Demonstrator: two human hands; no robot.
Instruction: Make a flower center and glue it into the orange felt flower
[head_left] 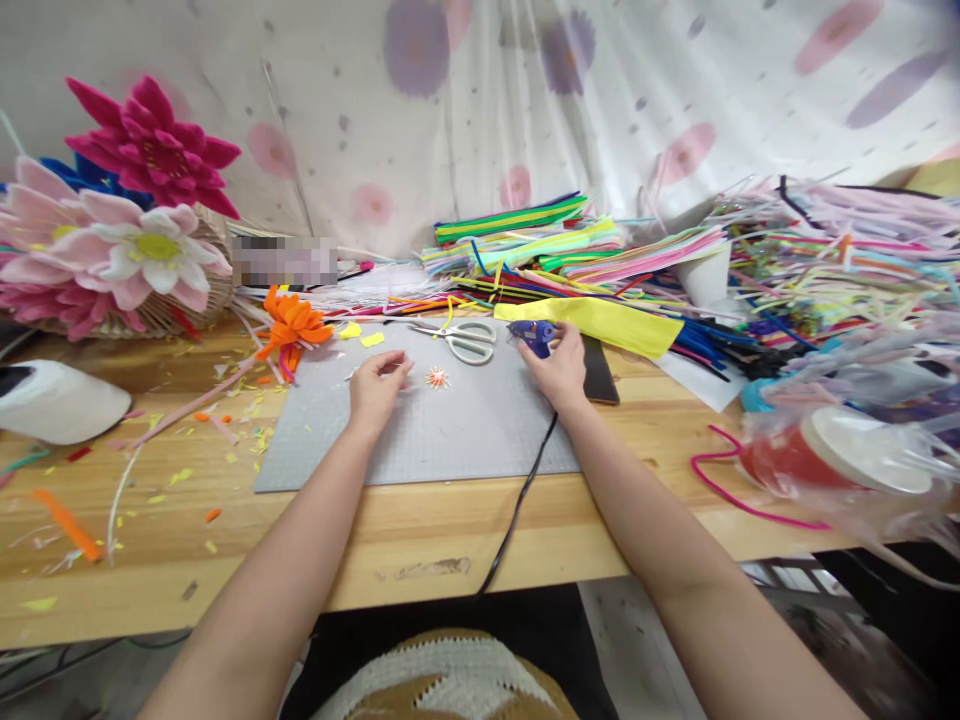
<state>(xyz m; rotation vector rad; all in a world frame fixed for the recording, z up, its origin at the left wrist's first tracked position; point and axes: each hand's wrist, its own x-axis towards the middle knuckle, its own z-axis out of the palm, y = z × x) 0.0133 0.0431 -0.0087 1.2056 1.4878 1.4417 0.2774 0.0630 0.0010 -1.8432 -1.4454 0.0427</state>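
Observation:
My right hand point(561, 365) is wrapped round a small blue glue gun point(535, 332) at the back right of the grey cutting mat point(450, 440). The black cord point(519, 505) runs from beneath my wrist to the table's front edge. Over the mat's left part, my left hand point(377, 388) has its thumb and fingertips pinched together. A thin whitish tip shows beside it, but what the fingers hold is too small to name. Between my hands lies a little orange and white spiky flower centre point(438, 377). Scissors with pale handles point(472, 342) rest behind it, blades pointing left.
Bundles of coloured pipe cleaners point(525, 250) line the back and right. A yellow strip point(592, 325) lies behind the glue gun. Fuzzy flowers point(157, 245) stand at left, near an orange flower point(294, 325) and scattered scraps. A wrapped red spool point(787, 455) sits at right.

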